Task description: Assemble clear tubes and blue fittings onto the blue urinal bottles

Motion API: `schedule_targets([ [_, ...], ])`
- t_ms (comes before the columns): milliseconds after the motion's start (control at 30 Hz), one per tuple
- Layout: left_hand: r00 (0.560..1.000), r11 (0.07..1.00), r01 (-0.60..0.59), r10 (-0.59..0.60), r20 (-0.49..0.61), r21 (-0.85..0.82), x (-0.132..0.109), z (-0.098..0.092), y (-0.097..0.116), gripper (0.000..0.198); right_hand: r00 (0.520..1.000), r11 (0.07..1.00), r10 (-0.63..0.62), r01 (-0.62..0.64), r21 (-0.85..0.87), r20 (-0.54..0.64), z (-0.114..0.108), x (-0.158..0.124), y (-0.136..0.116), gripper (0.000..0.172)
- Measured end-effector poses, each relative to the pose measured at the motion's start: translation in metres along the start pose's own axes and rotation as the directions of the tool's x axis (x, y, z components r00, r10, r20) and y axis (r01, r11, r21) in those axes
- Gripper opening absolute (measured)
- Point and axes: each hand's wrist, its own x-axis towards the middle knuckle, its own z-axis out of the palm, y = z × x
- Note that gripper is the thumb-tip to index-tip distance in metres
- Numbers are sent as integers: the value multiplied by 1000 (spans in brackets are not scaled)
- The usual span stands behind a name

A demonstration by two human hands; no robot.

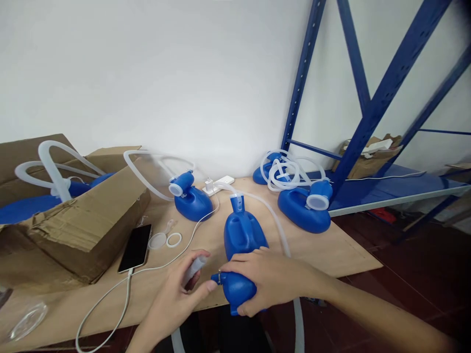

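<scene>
1. Your right hand is wrapped over the blue fitting, gripping it firmly above the near edge of the table.
2. The fitting's narrow nozzle points left, toward your other hand; its long axis runs roughly crosswise in front of you.
3. Your left hand is half curled, holding the translucent tube against the fingers, while your thumb reaches to the nozzle's tip.
4. The tube's held end slants up and to the right, near the nozzle but apart from it.
5. The fitting looks smooth, rounded and solid blue, with a small metallic-looking piece at the nozzle's base; your fingers hide much of its right side.
6. Just beyond your right hand, the blue bottle sits on the table, its long axis running away from you and its neck pointing toward the wall, leaning slightly left.
7. The bottle is the same glossy blue, with a moulded handle and a clear cap at its mouth.
</scene>
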Motion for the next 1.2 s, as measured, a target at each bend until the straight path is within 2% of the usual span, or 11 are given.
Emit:
schedule_targets([
  [133, 960, 972, -177, 136, 244, 155, 3, -5, 11, 38, 998, 989, -50, 55, -136, 43, 4, 13, -10, 46],
  [233, 904, 872, -398, 320, 283, 286, 4, -5, 5, 44, 995, 982, -46, 61, -179, 89, 2, 16, -11, 43],
  [367, 770, 651, -638, 548, 326, 411, 4, 1, -3, 47, 976, 983, -55, 90, -159, 210, -5, 19, -6, 48],
  [467, 727, 654, -682, 564, 391, 326, 1, 6, -3, 47, 940, 975, -93, 153, -162, 329, -11, 22, -3, 50],
  [567, 735, 702, -662, 542, 408, 262, -5, 10, -1, 46, 906, 966, -159, 225, -130, 393, -15, 23, 0, 48],
  [767, 793, 812, -562, 473, 383, 160, -14, 12, 5, 51, 867, 952, -286, 304, 21, 408, -23, 21, 4, 56],
  [867, 811, 880, -474, 447, 377, -26, -13, 16, 10, 55, 835, 941, -320, 333, 51, 448, -28, 22, 4, 60],
  [967, 844, 925, -272, 362, 395, -267, -13, 25, 11, 59, 818, 931, -362, 345, 122, 447, -32, 24, 5, 61],
  [1033, 873, 920, -95, 261, 412, -380, -13, 33, 8, 60, 827, 928, -373, 343, 149, 421, -34, 23, 7, 62],
  [1100, 898, 901, 47, 151, 413, -432, -12, 41, 3, 62, 868, 945, -327, 312, 102, 373, -34, 20, 10, 65],
  [1200, 922, 916, 69, 93, 376, -396, -10, 49, -3, 62, 922, 973, -211, 230, -21, 325, -33, 16, 12, 66],
])
